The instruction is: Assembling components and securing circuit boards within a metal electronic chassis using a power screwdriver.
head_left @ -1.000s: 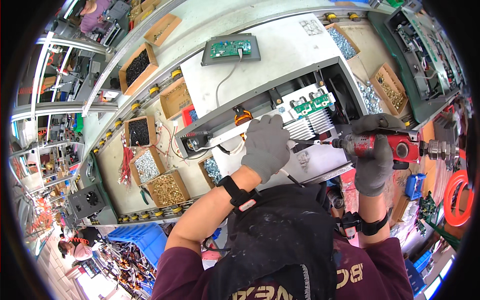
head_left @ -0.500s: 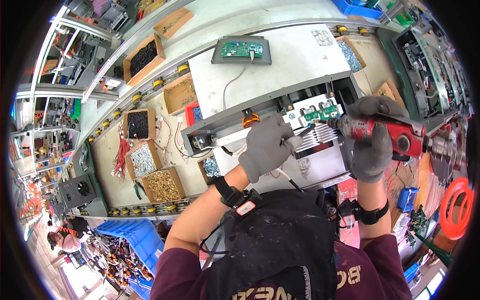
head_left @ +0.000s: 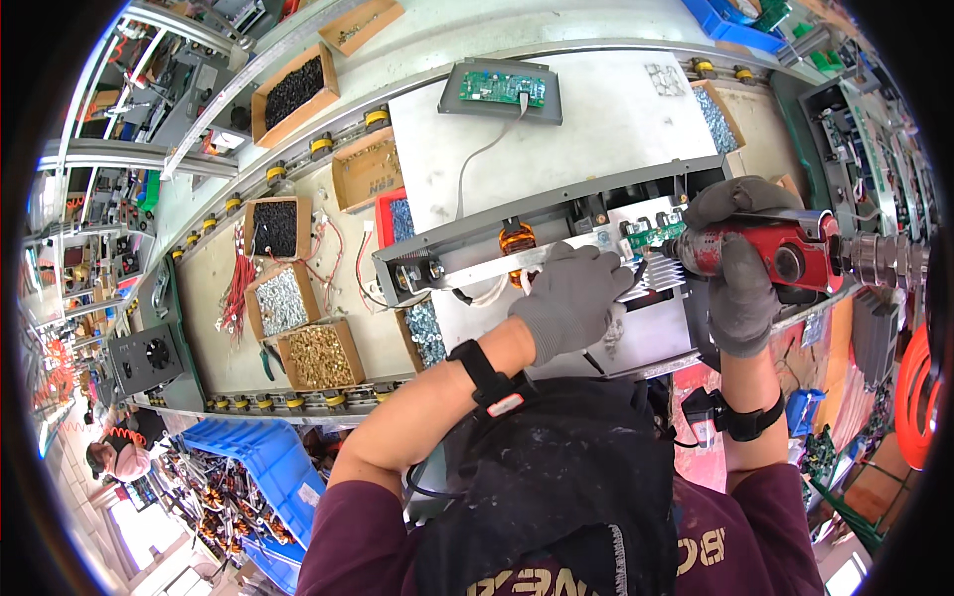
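Observation:
My right hand [head_left: 745, 303], in a grey glove, is wrapped around a red power driver [head_left: 803, 260]. The tool lies sideways, its front end at a green circuit board [head_left: 651, 236] on a finned metal heat sink [head_left: 664, 275]. My left hand [head_left: 574, 303], also gloved, is closed beside the fins. A dark, thin piece shows near its fingertips, but what the fingers hold is hidden. Both hands work over a long grey metal housing [head_left: 447, 236], in which a copper-coloured coil [head_left: 516, 238] sits left of the board.
A grey plate with a green board [head_left: 504, 87] lies on the white sheet [head_left: 616, 119] behind the housing. Cardboard boxes of black screws [head_left: 275, 228], silver hardware [head_left: 282, 301] and brass-coloured hardware [head_left: 321, 356] stand at left. A blue crate [head_left: 268, 467] is lower left.
The view has shifted, moving the bench slightly rightward in the picture. My left hand has turned and its fingers sit closer to the heat sink. The right hand keeps the driver at the board.

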